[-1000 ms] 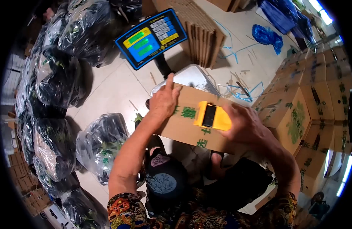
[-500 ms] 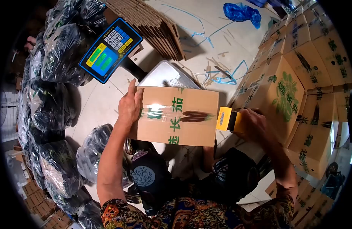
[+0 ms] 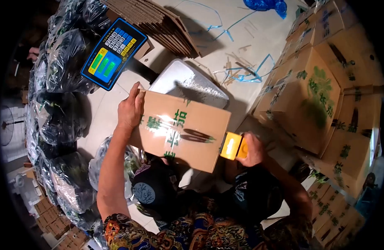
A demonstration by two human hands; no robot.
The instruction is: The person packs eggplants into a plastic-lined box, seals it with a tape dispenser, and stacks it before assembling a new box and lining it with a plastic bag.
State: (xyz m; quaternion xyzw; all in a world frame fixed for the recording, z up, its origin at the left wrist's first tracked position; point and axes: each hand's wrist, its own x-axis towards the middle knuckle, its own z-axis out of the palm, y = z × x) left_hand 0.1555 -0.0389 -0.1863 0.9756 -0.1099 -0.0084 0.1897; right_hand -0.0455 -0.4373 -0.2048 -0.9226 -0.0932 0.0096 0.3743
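Note:
A cardboard box with green characters and a picture of long dark eggplants lies tilted over my lap, clear tape shining across its top. My left hand grips its left edge, fingers at the upper left corner. In my right hand is a yellow tape dispenser, held against the right edge of the box. Beyond the box, a metal scale platform shows, joined to a blue-framed scale display at the upper left.
Plastic-wrapped bags are piled along the left. Flattened cardboard stands at the top. Printed boxes are stacked on the right. Blue strapping and cardboard strips litter the floor, near a blue plastic bag.
The box has turned clockwise and shifted left and toward me with my left hand. My right hand and the dispenser have moved left and down. More of the scale platform shows.

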